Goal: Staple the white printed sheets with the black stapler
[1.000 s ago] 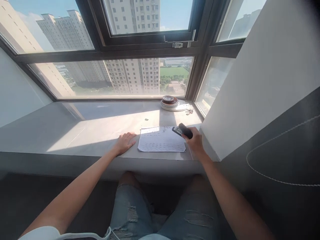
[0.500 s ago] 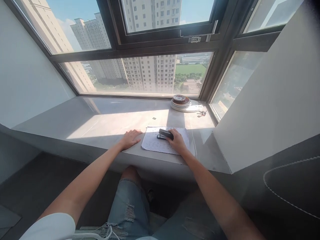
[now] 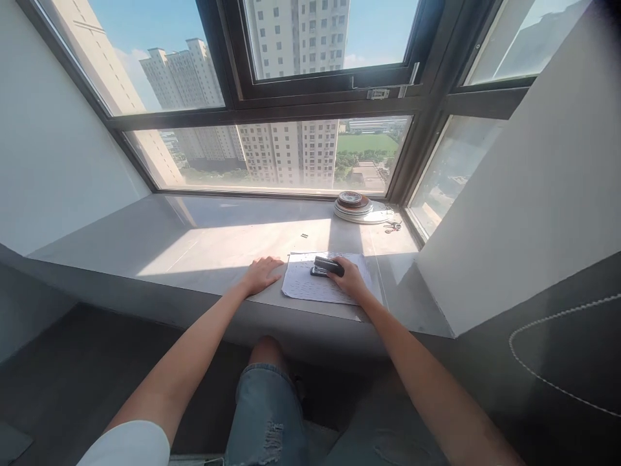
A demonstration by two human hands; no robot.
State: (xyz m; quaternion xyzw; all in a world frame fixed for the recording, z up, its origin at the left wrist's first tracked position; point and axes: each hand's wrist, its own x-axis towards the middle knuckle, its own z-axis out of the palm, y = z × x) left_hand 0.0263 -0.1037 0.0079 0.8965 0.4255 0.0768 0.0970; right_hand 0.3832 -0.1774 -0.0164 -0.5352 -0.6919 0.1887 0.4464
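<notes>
A black stapler rests on sheets of paper covered in lines of writing. My right hand is closed around its right end, and a gap shows between its upper arm and its base at the left end. To the left of the paper, my left hand lies flat on the windowsill with its fingers stretched out, holding nothing. Beyond the paper, a small strip, perhaps staples, lies on the sill.
A stack of round plates or coils stands at the back right of the sill, with keys beside it. The window frame rises behind, and a slanting white wall borders the right. A beaded cord hangs at far right.
The camera view has shifted a little, so everything on the sill appears slightly lower and further right. Both hands and the stapler keep about the same places relative to the paper.
</notes>
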